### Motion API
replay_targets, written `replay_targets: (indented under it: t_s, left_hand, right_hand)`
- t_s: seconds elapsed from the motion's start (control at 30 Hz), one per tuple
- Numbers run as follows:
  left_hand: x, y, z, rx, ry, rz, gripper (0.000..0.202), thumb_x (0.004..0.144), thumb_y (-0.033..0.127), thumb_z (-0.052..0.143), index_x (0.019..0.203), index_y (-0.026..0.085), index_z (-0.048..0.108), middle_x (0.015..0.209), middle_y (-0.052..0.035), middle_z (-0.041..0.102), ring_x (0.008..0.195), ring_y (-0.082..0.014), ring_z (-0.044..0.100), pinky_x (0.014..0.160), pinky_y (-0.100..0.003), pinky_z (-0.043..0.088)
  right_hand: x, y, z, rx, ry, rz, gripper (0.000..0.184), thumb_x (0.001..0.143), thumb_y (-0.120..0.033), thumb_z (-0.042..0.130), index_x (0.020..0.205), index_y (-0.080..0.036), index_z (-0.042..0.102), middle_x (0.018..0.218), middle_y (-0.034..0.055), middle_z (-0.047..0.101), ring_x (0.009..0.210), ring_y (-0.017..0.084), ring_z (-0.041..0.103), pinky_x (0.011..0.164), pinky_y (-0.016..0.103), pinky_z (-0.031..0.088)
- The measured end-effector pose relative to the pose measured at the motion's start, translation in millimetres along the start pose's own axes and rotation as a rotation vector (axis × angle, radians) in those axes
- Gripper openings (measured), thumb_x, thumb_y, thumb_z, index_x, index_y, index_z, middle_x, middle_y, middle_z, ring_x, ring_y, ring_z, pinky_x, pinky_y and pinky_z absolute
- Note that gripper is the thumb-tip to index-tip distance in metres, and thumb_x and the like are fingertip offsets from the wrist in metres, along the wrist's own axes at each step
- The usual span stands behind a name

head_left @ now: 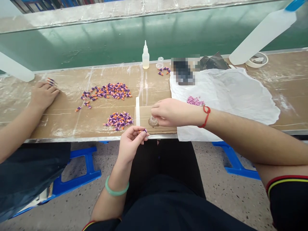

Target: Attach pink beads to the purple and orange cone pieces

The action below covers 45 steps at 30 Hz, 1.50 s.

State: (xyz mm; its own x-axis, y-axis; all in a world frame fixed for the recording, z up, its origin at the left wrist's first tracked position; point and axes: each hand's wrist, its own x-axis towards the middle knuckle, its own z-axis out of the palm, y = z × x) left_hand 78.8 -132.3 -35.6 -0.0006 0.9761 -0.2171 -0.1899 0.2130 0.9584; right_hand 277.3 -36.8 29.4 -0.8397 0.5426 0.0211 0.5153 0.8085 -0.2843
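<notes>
Near the table's front edge, my left hand (133,138) pinches a small purple figurine piece (144,131) between thumb and fingers. My right hand (165,111) is over a small clear glue cup (153,121), its fingers curled together; whatever they hold is hidden from me. The cup sits on a cardboard piece (166,129) beside a white strip (137,110). Left of the strip lies a pile of purple and orange pieces (119,120), with a larger pile (110,90) behind it. Small pink-and-white bits (195,101) lie on white paper (223,96) beyond my right wrist.
A dropper bottle (145,59) stands at the back beside a small clear container (160,62) and a few more pieces (164,71). A tape roll (257,60) lies back right near a large slanted white bottle (263,37). Another person's hand (43,93) rests at left.
</notes>
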Motion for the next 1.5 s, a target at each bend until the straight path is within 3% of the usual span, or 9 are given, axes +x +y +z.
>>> replay_targets:
  t_s: [0.13,0.23,0.3,0.47,0.73,1.07,1.5]
  left_hand:
    - [-6,10,9.5,-0.142,0.002,0.094,0.038,0.066,0.038,0.093,0.082,0.014,0.069,0.071,-0.0052,0.077,0.053,-0.0113,0.068,0.046,-0.016,0.050]
    - [-13,22,19.2,-0.191,-0.058,0.178,0.037,0.069,0.041,0.093,0.081,0.016,0.068,0.071,-0.0043,0.078,0.053,-0.0125,0.070,0.043,-0.015,0.051]
    - [-19,29,24.7,-0.181,-0.090,0.220,0.035,0.072,0.041,0.092,0.081,0.016,0.068,0.072,-0.0042,0.078,0.053,-0.0137,0.072,0.043,-0.015,0.053]
    - [-27,37,31.6,-0.198,-0.139,0.277,0.026,0.076,0.035,0.090,0.081,0.018,0.071,0.072,-0.0028,0.080,0.053,-0.0132,0.073,0.046,-0.014,0.057]
    - [-33,39,33.7,-0.241,-0.184,0.329,0.015,0.080,0.027,0.087,0.086,0.019,0.075,0.077,-0.0017,0.081,0.057,-0.0134,0.075,0.052,-0.015,0.062]
    - [-35,38,38.1,-0.178,-0.115,0.357,0.023,0.077,0.033,0.089,0.082,0.018,0.073,0.074,-0.0022,0.080,0.055,-0.0151,0.075,0.051,-0.018,0.063]
    - [-39,40,42.2,-0.180,-0.105,0.404,0.019,0.080,0.028,0.088,0.081,0.018,0.072,0.071,-0.0001,0.079,0.053,-0.0117,0.073,0.051,-0.016,0.061]
  right_hand:
    - [-12,-9,-3,0.475,0.126,0.037,0.015,0.083,-0.011,0.055,0.071,-0.020,0.052,0.069,-0.0015,0.060,0.063,0.012,0.051,0.059,0.025,0.038]
    - [-23,-22,-6,0.856,0.134,0.102,0.009,0.091,-0.020,0.054,0.084,-0.018,0.060,0.085,0.0029,0.073,0.077,0.014,0.066,0.067,0.025,0.051]
    - [-29,-31,-8,0.967,0.143,0.118,0.009,0.092,-0.021,0.055,0.086,-0.018,0.060,0.088,0.0036,0.074,0.080,0.014,0.068,0.070,0.025,0.054]
    - [-39,-45,-15,0.893,0.203,0.061,0.009,0.089,-0.016,0.055,0.082,-0.018,0.060,0.076,-0.0003,0.071,0.066,0.011,0.062,0.059,0.021,0.049]
    - [-46,-52,-19,0.801,0.260,0.046,0.011,0.090,-0.016,0.058,0.082,-0.019,0.064,0.079,0.0003,0.075,0.067,0.012,0.067,0.059,0.022,0.051]
    - [-47,-56,-20,0.763,0.285,0.026,0.012,0.091,-0.017,0.058,0.080,-0.018,0.063,0.076,-0.0004,0.074,0.065,0.010,0.066,0.058,0.020,0.049]
    - [-47,-63,-24,0.630,0.363,-0.052,0.016,0.090,-0.010,0.055,0.079,-0.018,0.064,0.072,-0.0022,0.072,0.059,0.008,0.062,0.054,0.017,0.044]
